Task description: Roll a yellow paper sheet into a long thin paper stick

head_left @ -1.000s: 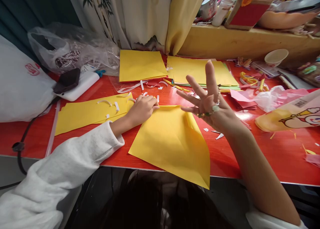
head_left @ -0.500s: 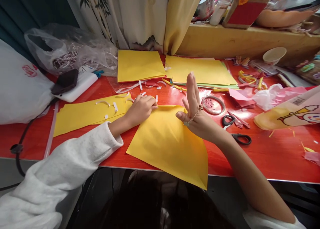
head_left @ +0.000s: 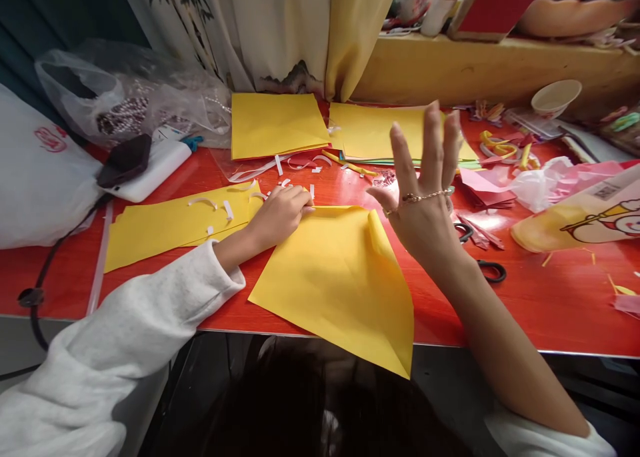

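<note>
A yellow sheet of paper (head_left: 335,270) lies in front of me, its near edge hanging past the table's front. Its far edge is folded over, and the far right corner curls up. My left hand (head_left: 283,216) is closed with its fingertips pinching the far left corner of this sheet. Raised above the table to the right of the sheet, my right hand (head_left: 425,197) holds nothing; its fingers are spread, and a thin gold chain runs across it. Folded yellow paper strips (head_left: 165,227) lie left of my left hand, with small white paper scraps on them.
Behind are two stacks of yellow paper (head_left: 277,127). Black-handled scissors (head_left: 493,271) lie partly hidden behind my right hand. At right is a printed drink cup (head_left: 575,214), at left a phone (head_left: 125,160) and a white plastic bag (head_left: 40,170).
My right hand has lifted off the sheet's far right corner, moving right and up, and its fingers have spread. That corner now curls up. My left hand stays on the sheet.
</note>
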`<act>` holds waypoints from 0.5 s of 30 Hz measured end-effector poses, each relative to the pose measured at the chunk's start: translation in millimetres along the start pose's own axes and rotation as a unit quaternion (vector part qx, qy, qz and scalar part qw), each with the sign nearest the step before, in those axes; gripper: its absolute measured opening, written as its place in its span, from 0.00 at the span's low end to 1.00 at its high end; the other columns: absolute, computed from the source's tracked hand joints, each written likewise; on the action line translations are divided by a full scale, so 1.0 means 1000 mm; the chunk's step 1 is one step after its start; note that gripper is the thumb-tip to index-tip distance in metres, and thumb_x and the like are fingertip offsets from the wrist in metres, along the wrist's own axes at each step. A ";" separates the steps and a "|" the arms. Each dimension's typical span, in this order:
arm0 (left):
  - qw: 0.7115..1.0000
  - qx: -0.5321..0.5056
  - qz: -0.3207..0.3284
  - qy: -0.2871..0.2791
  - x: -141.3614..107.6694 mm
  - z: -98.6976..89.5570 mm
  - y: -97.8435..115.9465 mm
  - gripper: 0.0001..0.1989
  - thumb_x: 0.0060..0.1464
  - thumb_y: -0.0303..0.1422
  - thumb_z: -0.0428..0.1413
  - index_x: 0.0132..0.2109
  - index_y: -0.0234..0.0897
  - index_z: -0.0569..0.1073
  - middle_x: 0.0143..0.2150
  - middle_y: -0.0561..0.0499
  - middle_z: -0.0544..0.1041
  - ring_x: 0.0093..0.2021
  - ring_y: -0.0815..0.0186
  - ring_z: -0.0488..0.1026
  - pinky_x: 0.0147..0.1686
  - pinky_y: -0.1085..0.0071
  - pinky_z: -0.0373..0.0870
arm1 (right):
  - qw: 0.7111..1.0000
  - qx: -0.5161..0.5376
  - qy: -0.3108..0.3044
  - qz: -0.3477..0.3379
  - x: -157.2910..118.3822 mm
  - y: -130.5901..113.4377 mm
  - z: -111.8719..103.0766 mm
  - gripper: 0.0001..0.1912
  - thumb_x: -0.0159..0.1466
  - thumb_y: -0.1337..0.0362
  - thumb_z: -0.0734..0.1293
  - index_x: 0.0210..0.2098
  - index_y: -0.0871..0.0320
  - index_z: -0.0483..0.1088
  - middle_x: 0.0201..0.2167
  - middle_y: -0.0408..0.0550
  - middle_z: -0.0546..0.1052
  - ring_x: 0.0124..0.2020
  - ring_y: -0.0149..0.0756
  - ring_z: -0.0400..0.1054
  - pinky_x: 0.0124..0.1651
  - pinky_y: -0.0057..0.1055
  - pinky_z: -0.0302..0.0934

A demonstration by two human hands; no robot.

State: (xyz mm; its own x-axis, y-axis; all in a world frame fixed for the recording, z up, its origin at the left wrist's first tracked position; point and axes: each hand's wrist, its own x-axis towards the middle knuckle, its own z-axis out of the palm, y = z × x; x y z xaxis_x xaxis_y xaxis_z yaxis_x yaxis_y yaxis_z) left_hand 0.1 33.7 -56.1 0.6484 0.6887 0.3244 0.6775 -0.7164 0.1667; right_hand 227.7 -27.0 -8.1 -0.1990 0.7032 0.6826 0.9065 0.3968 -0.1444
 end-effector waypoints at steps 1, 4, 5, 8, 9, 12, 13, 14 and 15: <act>1.000 -0.002 0.001 0.000 0.000 0.000 0.000 0.06 0.59 0.30 0.47 0.36 0.34 0.67 0.35 0.50 0.71 0.39 0.64 0.68 0.42 0.66 0.61 | 1.000 -0.021 0.002 0.007 0.001 -0.001 -0.002 0.31 0.63 0.54 0.60 0.63 0.46 0.49 0.66 0.49 0.49 0.67 0.52 0.29 0.62 0.62 0.38; 1.000 -0.006 0.002 0.001 0.000 0.000 0.001 0.07 0.60 0.29 0.47 0.36 0.33 0.68 0.35 0.50 0.71 0.38 0.64 0.69 0.43 0.66 0.61 | 0.999 -0.037 0.018 0.031 0.003 -0.004 -0.009 0.40 0.61 0.48 0.59 0.66 0.48 0.36 0.68 0.50 0.37 0.67 0.53 0.23 0.63 0.60 0.35; 1.000 -0.007 0.002 0.000 0.000 0.000 0.001 0.07 0.60 0.29 0.47 0.36 0.33 0.68 0.35 0.50 0.71 0.38 0.64 0.69 0.43 0.66 0.61 | 0.998 -0.035 0.025 0.040 0.003 -0.004 -0.012 0.41 0.61 0.47 0.59 0.66 0.48 0.33 0.68 0.50 0.36 0.67 0.53 0.23 0.63 0.59 0.35; 1.000 -0.004 0.003 0.001 0.000 0.000 0.001 0.07 0.60 0.29 0.47 0.36 0.33 0.68 0.35 0.50 0.71 0.38 0.64 0.69 0.43 0.66 0.62 | 0.996 -0.042 0.036 0.067 0.002 -0.002 -0.018 0.41 0.62 0.46 0.56 0.67 0.50 0.32 0.68 0.51 0.34 0.67 0.54 0.23 0.62 0.60 0.34; 1.000 0.000 0.005 0.001 0.000 0.000 0.001 0.07 0.60 0.29 0.47 0.36 0.33 0.68 0.35 0.50 0.71 0.38 0.64 0.69 0.42 0.66 0.62 | 0.996 -0.048 0.034 0.071 0.002 -0.001 -0.019 0.40 0.62 0.46 0.56 0.67 0.50 0.34 0.68 0.51 0.35 0.67 0.55 0.23 0.62 0.60 0.34; 1.000 0.009 0.009 0.003 0.000 0.000 0.000 0.07 0.59 0.30 0.47 0.35 0.33 0.68 0.35 0.50 0.71 0.38 0.64 0.69 0.42 0.66 0.61 | 0.994 -0.065 0.018 0.088 0.001 0.005 -0.019 0.38 0.62 0.47 0.56 0.66 0.49 0.36 0.68 0.52 0.35 0.67 0.55 0.23 0.61 0.63 0.31; 1.000 0.010 0.010 0.003 0.000 0.000 0.000 0.07 0.59 0.30 0.47 0.35 0.33 0.68 0.35 0.50 0.71 0.38 0.64 0.69 0.42 0.66 0.61 | 0.993 -0.068 0.016 0.092 0.002 0.007 -0.018 0.38 0.63 0.48 0.56 0.66 0.49 0.35 0.68 0.52 0.35 0.67 0.55 0.23 0.60 0.63 0.30; 1.000 0.010 0.009 0.003 0.000 0.000 0.000 0.07 0.59 0.30 0.47 0.35 0.33 0.68 0.35 0.50 0.71 0.38 0.64 0.69 0.42 0.66 0.61 | 0.993 -0.068 0.012 0.094 0.002 0.009 -0.018 0.39 0.63 0.51 0.57 0.66 0.49 0.33 0.68 0.52 0.33 0.67 0.54 0.21 0.60 0.63 0.30; 1.000 0.010 0.009 0.003 0.000 0.000 0.000 0.07 0.59 0.30 0.47 0.35 0.34 0.68 0.34 0.50 0.71 0.38 0.64 0.68 0.42 0.66 0.61 | 0.993 -0.062 0.000 0.098 0.003 0.011 -0.017 0.39 0.63 0.54 0.57 0.66 0.48 0.30 0.68 0.51 0.30 0.67 0.51 0.19 0.61 0.62 0.30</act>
State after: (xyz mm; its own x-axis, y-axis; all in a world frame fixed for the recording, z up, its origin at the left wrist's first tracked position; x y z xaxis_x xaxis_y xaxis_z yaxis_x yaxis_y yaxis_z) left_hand -0.2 34.1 -55.8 0.6592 0.6746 0.3323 0.6720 -0.7268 0.1423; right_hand 242.9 -30.4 4.8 -0.0133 0.7599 0.6500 0.9670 0.1752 -0.1851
